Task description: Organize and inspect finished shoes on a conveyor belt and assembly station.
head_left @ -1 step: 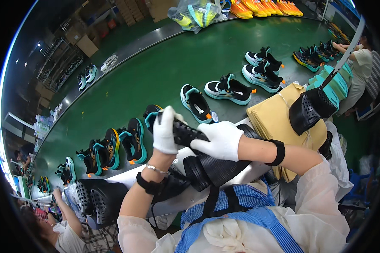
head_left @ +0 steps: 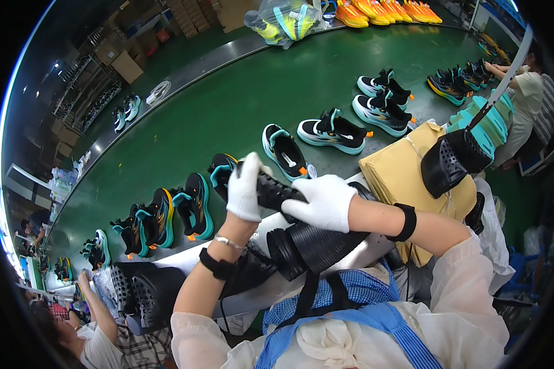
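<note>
Both hands (head_left: 245, 189) (head_left: 323, 203) grip a dotted black piece (head_left: 276, 192), sneakers (head_left: 318, 131) beyond on a green tabletop (head_left: 184, 132), a ribbed tube (head_left: 326, 247) nearer.

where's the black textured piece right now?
Head view, near centre: the black textured piece is held between the left hand and the right hand, just below a pale-soled black sneaker in the picture.
</note>
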Tool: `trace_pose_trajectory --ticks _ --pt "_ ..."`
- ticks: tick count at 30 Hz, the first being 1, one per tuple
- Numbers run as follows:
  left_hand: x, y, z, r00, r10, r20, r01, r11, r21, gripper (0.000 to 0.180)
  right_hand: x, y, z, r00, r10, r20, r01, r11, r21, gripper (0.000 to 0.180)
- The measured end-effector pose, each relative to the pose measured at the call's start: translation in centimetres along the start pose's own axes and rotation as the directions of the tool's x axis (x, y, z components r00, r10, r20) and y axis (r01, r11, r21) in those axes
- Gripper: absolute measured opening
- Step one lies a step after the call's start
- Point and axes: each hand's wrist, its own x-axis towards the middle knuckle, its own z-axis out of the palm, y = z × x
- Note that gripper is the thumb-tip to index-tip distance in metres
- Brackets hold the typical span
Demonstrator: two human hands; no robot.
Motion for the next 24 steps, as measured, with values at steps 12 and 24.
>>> trace_pose_trajectory --ticks 12,24 --pt "6.3 -7.3 -1.2 0.918 -0.106 0.382 -0.369 0.127 0.921 0.039 12.1 7.6 -2.2 0.946 0.298 0.126 -0.238 0.905 -0.352 0.045" --pt "8.5 -8.4 -1.5 0.912 -0.289 0.291 -0.247 0.181 0.952 0.035 18.8 4.8 4.1 0.954 0.296 0.052 -0.241 0.857 -0.456 0.033"
